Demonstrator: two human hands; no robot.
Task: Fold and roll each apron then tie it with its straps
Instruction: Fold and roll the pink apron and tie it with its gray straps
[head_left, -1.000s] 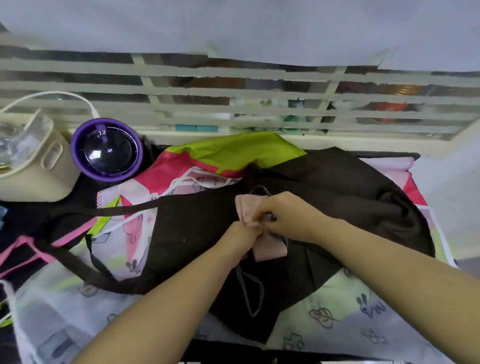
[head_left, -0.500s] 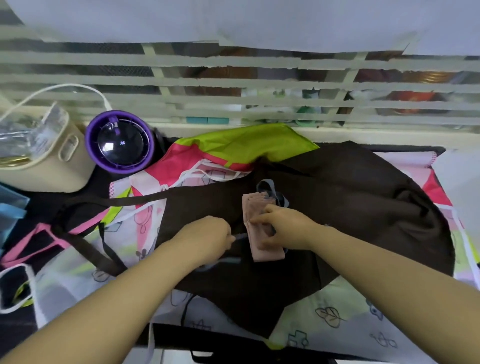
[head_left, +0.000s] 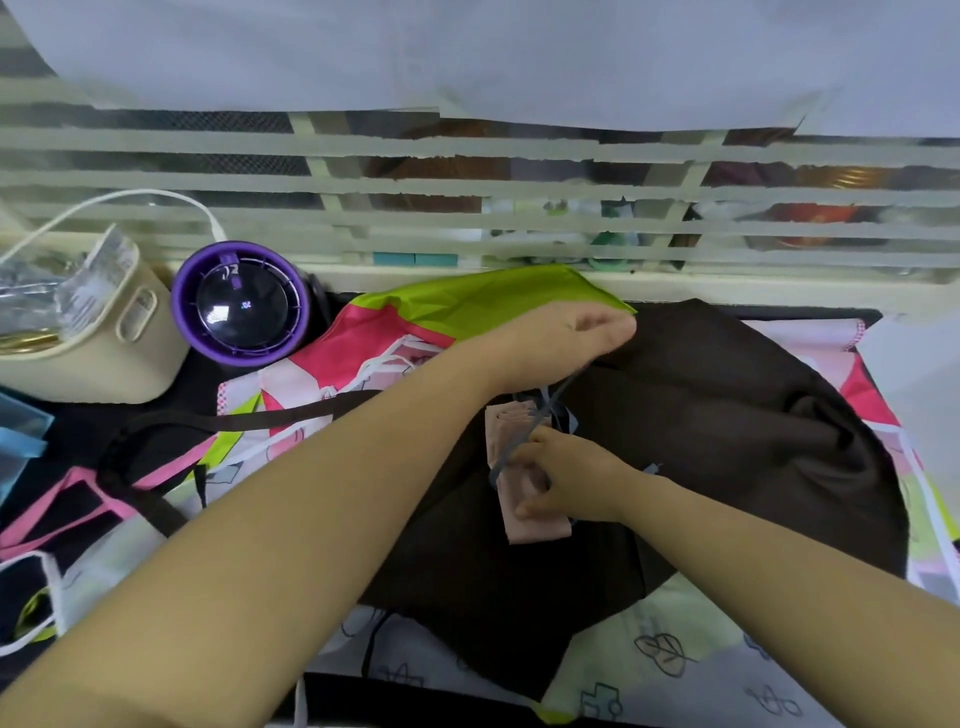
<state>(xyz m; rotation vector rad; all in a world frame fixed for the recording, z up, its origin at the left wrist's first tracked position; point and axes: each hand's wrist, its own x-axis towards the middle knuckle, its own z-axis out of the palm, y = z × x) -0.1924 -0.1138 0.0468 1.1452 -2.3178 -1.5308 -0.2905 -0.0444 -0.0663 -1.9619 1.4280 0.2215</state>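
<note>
A small pink rolled apron (head_left: 524, 525) lies on a spread dark brown apron (head_left: 727, 426) in the middle of the table. My right hand (head_left: 566, 483) presses on the roll and pinches its grey strap (head_left: 506, 457). The strap runs up and back, taut, to my left hand (head_left: 576, 338), which grips its far end above the brown apron, beyond the roll. Under the brown apron lie a pink, green and white apron (head_left: 452, 312) and a pale printed one (head_left: 675, 649).
A purple round fan (head_left: 241, 304) and a cream container (head_left: 88, 353) with a white cable stand at the back left. Loose brown, pink and white straps (head_left: 130, 467) trail over the left of the table. A barred window ledge runs behind.
My left hand has gone from beside the roll up and away over it, pulling the grey strap taut. My right hand has stayed on the roll.
</note>
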